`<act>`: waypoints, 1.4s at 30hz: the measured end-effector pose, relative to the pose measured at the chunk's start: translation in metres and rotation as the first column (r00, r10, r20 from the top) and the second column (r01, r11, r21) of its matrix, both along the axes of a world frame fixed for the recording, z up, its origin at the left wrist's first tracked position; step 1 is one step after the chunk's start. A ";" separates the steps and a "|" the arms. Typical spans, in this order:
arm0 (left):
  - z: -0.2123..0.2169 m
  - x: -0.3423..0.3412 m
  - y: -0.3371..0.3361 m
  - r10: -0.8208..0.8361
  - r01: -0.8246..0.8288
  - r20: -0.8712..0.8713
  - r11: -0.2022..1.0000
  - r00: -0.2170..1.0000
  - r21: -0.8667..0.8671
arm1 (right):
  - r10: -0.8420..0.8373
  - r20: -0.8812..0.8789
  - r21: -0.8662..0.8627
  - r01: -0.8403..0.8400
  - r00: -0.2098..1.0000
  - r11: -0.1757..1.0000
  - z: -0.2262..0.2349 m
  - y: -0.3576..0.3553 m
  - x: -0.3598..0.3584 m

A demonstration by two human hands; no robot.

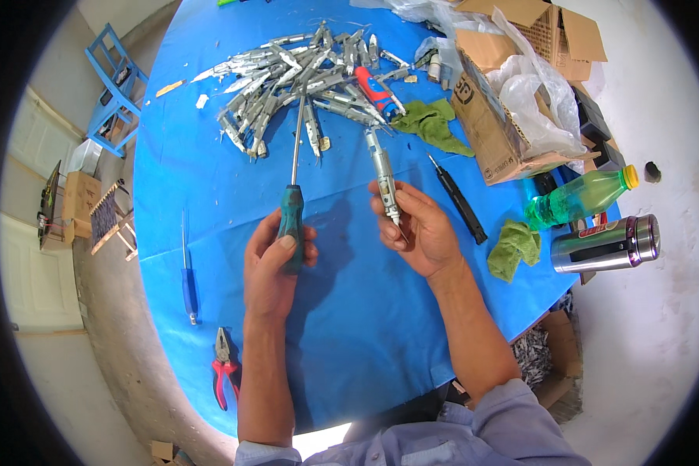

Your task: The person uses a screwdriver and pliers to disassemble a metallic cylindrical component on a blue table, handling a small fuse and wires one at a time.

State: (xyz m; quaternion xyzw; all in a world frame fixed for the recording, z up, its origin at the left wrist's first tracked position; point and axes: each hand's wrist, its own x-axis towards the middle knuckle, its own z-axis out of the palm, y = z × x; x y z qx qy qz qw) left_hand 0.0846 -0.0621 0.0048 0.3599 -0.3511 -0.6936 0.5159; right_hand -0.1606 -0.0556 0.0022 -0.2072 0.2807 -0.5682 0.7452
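The left hand (276, 260) is closed around the green handle of a long screwdriver (293, 179), its shaft pointing away toward the far pile of grey metal parts (303, 78). The right hand (415, 225) has its grip closed on a slim silver metal part (384, 179) held upright over the middle of the blue desk (349, 311) — the part's lower end sits in the fingers, its upper end reaches toward the pile. Just right of that hand lies a black-handled screwdriver (460, 200), with a green rag (514, 247) beyond it. Farther right — a green plastic bottle (582, 198) and a steel flask (607, 243). At the near left edge lie red-handled pliers (225, 377) and a blue-handled screwdriver (189, 283). An open cardboard box (493, 124) stands far right.
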 end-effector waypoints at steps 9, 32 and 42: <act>-0.002 -0.001 0.001 -0.026 0.026 -0.020 1.000 0.999 -0.011 | -0.012 0.089 0.017 0.010 0.996 1.000 -0.003 -0.001 -0.003; -0.005 -0.001 0.001 -0.027 0.027 0.008 0.999 1.000 -0.018 | -0.014 0.136 -0.021 0.017 0.991 1.000 -0.006 0.000 -0.002; -0.004 0.000 0.002 -0.023 0.023 0.023 1.000 0.999 -0.018 | -0.021 0.150 -0.011 0.023 0.988 1.000 -0.007 0.000 -0.001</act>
